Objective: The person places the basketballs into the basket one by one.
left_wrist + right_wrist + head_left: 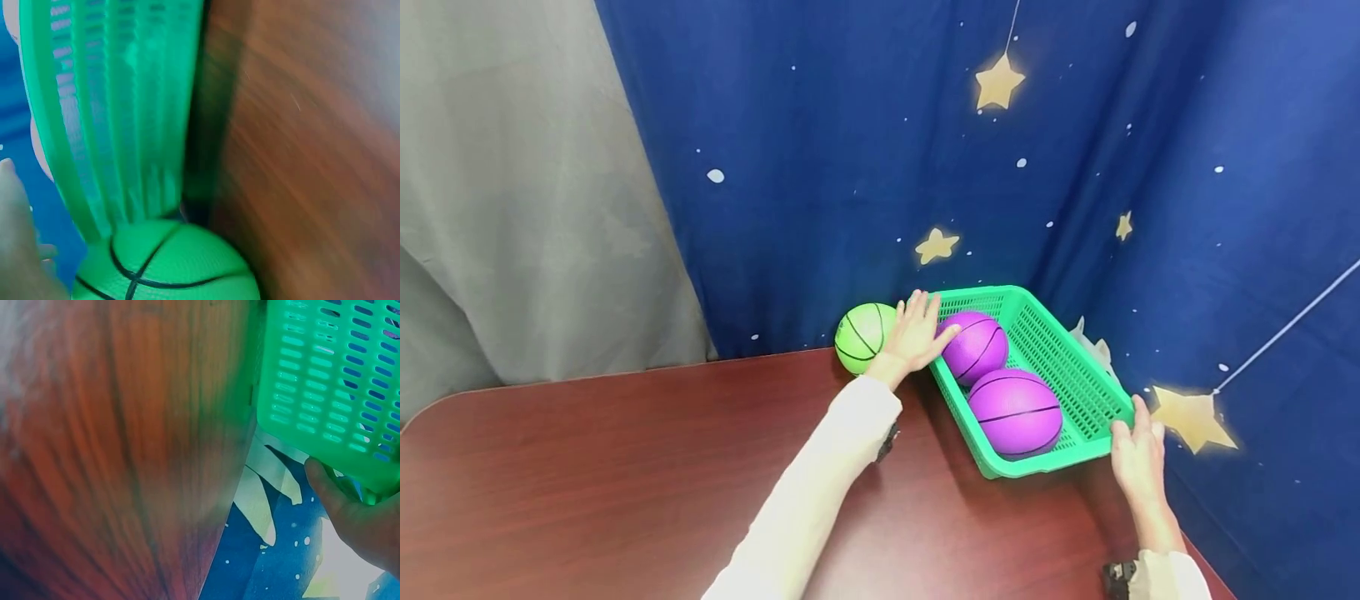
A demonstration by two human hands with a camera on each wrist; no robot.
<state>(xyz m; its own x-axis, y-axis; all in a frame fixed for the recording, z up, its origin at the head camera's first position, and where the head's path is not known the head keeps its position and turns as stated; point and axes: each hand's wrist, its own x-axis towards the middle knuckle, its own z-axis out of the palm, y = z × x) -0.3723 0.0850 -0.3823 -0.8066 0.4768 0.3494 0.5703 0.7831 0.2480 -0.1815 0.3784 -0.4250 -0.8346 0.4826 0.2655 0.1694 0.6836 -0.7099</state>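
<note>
A green plastic basket (1052,361) with slotted walls stands at the table's back right. Two purple balls with black lines lie in it, a farther ball (974,347) and a nearer ball (1015,412). My right hand (1138,454) grips the basket's near right corner, its thumb against the outer wall in the right wrist view. At the far left corner is my left hand (913,333), fingers extended and thumb reaching over the rim; whether it touches the rim is unclear. A green ball (863,340) sits outside the basket, left of that hand and partly hidden by it.
The brown wooden table (625,467) stretches to the left. A blue curtain (865,167) with stars hangs behind and to the right, with a grey curtain (527,192) at left. Just behind the basket shows a pale grey-white shape (1093,346).
</note>
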